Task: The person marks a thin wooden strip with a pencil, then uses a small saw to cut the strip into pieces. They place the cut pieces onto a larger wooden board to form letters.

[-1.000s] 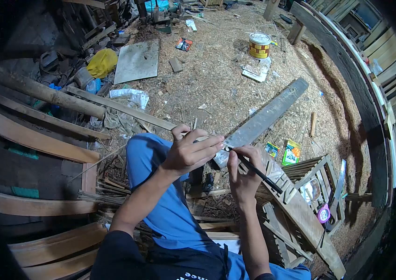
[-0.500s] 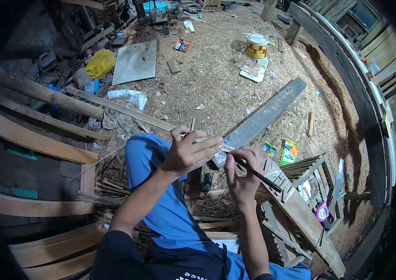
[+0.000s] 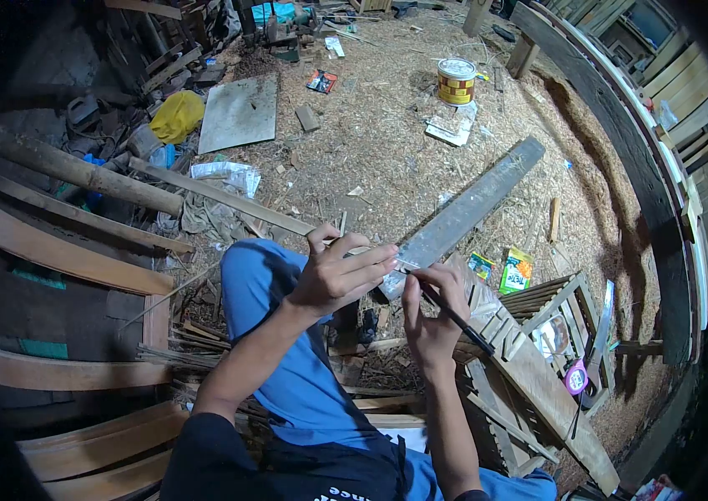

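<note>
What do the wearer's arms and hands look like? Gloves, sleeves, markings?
Left hand and right hand: bare, five-fingered, no gloves, no watch or rings visible. Left sleeve and right sleeve: dark, short, no markings visible. No cables seen.

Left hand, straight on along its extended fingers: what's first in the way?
Likely the long, flat grey board, seen just beyond the left hand's fingertips. Depth is unclear from this one view, so it might pass above.
</note>
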